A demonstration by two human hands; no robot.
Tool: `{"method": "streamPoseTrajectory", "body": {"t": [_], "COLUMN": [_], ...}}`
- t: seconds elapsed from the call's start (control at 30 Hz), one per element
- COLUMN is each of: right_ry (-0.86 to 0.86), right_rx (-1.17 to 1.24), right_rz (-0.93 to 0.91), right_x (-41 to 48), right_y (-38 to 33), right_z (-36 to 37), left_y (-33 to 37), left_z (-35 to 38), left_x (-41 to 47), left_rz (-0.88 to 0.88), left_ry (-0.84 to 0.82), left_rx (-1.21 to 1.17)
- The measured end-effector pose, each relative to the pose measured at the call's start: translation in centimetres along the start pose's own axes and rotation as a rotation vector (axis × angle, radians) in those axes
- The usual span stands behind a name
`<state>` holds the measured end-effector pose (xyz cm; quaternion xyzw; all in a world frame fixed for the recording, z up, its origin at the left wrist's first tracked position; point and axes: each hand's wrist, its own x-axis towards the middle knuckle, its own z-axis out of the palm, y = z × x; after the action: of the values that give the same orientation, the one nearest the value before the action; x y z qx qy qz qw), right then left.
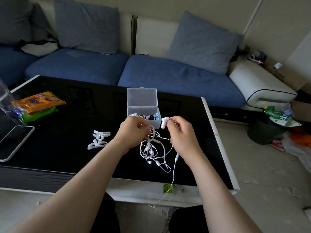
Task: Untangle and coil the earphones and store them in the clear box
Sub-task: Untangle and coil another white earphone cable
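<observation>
Blue sofa (176, 78) cushions fill the upper frame, and below them a glossy black bench (75, 162) runs across the middle. The clear box (142, 105) stands at centre frame with its lid tipped up; coloured bits already lie inside.

Just below it the person holds both hands over the bench. The left hand (133, 133) has its fingers curled in, pinching a bunch of cord loops. The right hand (180, 133) pinches a small white piece (164, 122) at the fingertips; whether it is a bud or a plug I cannot tell.

The earphones (151, 148) hang between the hands in a loose white knot, partly resting on the glass, with one strand trailing past the inline remote (177, 156) and off the bench's lower edge.

To my eye the cord is light, limp and thin, and likely to snag on itself. It looks better held at the harder parts, the buds, remote or plug, feeding one end through. Tugging the thin wire risks tightening the knot.
</observation>
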<state>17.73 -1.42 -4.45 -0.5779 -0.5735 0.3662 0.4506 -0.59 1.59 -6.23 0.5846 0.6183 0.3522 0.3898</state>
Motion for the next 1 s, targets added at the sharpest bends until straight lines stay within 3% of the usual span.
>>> {"method": "streamPoseTrajectory", "body": {"t": [0.13, 0.2, 0.33, 0.4, 0.47, 0.57, 0.7, 0.87, 1.0], "right_ry": [-0.067, -0.082, -0.115, -0.148, -0.177, -0.223, -0.256, -0.104, 0.077], "right_rx": [0.168, 0.148, -0.009, -0.124, -0.207, -0.277, -0.306, -0.243, -0.246], "right_rz": [0.035, 0.026, 0.018, -0.001, -0.017, -0.028, -0.093, -0.075, -0.101], "right_x": [0.0, 0.0, -0.2, -0.4, -0.5, -0.7, -1.0, -0.8, 0.0], "right_y": [-0.2, 0.1, 0.7, 0.8, 0.9, 0.7, 0.4, 0.8, 1.7], "right_z": [-0.5, -0.8, -1.1, -1.0, -0.9, -0.8, -1.1, -1.5, -2.3], "left_y": [0.2, 0.3, 0.0, 0.1, 0.8, 2.4, 2.4, 1.7, 1.5], "left_z": [-0.3, -0.3, 0.2, 0.4, 0.4, 0.8, 1.0, 0.2, -0.4], "left_x": [0.6, 0.9, 1.1, 1.2, 1.0, -0.5, -1.9, -1.6, -1.9], "left_rz": [0.031, 0.044, 0.086, 0.105, 0.117, 0.001, -0.011, -0.064, -0.117], "left_ry": [0.207, 0.217, -0.005, 0.008, 0.021, -0.221, -0.442, -0.451, -0.594], "left_rx": [0.141, 0.190, 0.406, 0.417, 0.267, -0.083, 0.000, -0.112, 0.004]}}
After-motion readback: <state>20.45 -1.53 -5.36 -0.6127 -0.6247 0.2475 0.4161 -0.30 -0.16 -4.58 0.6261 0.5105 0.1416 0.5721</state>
